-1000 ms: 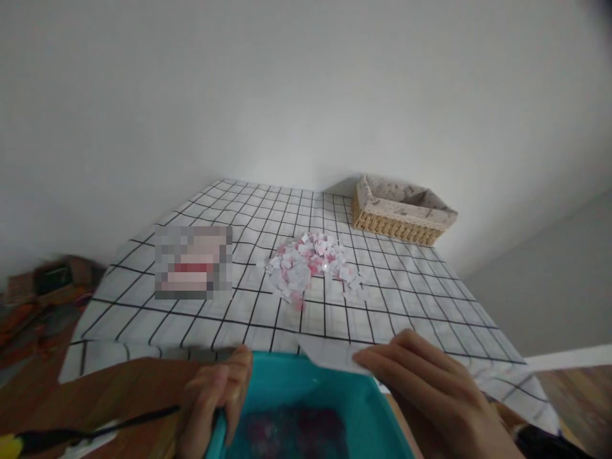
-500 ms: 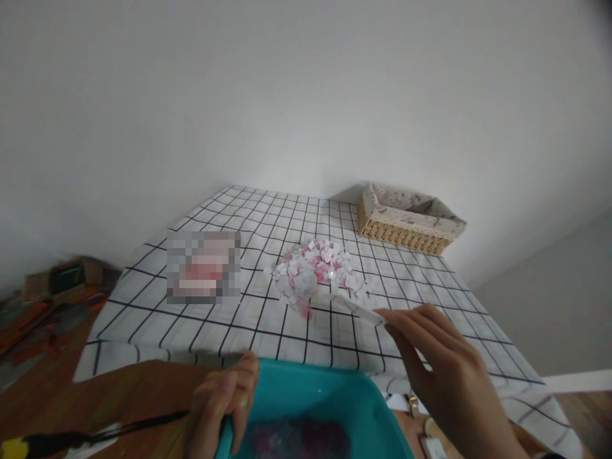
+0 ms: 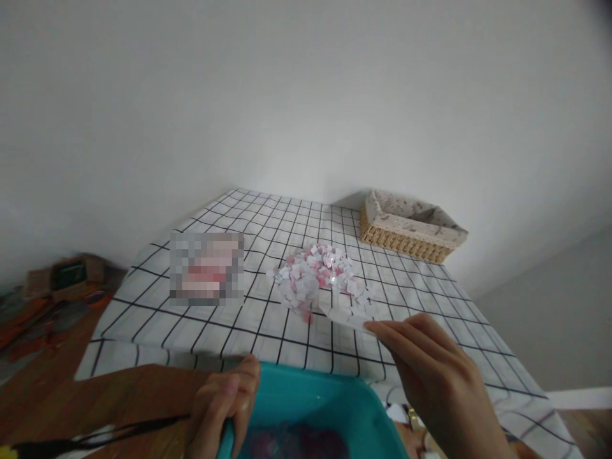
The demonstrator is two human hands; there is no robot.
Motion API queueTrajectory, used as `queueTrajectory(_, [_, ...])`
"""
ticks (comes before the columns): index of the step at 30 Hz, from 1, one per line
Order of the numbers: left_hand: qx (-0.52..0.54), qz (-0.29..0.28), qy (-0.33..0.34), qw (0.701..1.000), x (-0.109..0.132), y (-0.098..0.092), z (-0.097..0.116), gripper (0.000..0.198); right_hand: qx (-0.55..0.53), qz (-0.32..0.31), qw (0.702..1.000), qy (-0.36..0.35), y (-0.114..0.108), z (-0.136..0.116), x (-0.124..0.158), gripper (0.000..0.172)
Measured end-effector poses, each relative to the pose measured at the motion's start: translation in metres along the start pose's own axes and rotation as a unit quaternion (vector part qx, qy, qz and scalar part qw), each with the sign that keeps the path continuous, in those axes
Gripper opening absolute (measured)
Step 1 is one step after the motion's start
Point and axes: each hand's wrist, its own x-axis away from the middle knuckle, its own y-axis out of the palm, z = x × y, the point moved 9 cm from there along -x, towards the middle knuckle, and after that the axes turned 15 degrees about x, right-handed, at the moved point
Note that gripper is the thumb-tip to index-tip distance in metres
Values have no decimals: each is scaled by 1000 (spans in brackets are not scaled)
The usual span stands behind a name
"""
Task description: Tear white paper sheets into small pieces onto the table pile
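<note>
My left hand (image 3: 224, 405) is closed round the rim of a teal plastic tub (image 3: 315, 376) held at the table's front edge. Dark reddish, blurred contents lie at the bottom of the tub. Between the thumb and fingers of my right hand (image 3: 425, 363) is a thin, pale, flat strip (image 3: 342, 315); whether it is paper or plastic I cannot tell. The strip's far end reaches the near side of a heap of small white and pink paper pieces (image 3: 310, 274) on the checked tablecloth (image 3: 268, 220).
A wicker basket (image 3: 406, 236) with a patterned cloth lining stands at the back right, near the wall. On the left of the table is a pixelated pinkish item (image 3: 208, 268). Open cartons (image 3: 76, 274) sit on the floor at far left.
My right hand has shifted slightly left and down with the strip, which now lies flatter beside the heap. My left hand stays on the tub's rim.
</note>
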Motion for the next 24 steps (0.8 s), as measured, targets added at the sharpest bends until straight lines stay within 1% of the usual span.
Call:
queueTrajectory(3, [-2, 3, -6, 1000, -2, 0, -1, 63, 10, 4, 1000, 3, 2, 1, -3, 30])
queueTrajectory(7, [-1, -12, 1, 1000, -5, 2, 1, 65, 20, 5, 999, -31, 5, -6, -8, 31])
queueTrajectory(12, [-3, -10, -10, 1000, -3, 2, 0, 64, 34, 8, 995, -90, -8, -15, -5, 34])
queueTrajectory(16, [-1, 11, -7, 1000, -2, -1, -1, 65, 43, 14, 993, -109, -16, -17, 2, 39])
queueTrajectory(18, [-5, 10, -15, 1000, -1, 0, -4, 65, 38, 7, 995, -92, -13, -13, 4, 40])
queueTrajectory(22, [-20, 9, -36, 999, 1, -2, -9, 64, 23, -22, 999, -18, 3, 1, 3, 35])
queueTrajectory(24, [-21, 7, -40, 999, 2, -1, -9, 63, 17, -25, 1000, 1, 11, 3, 0, 34])
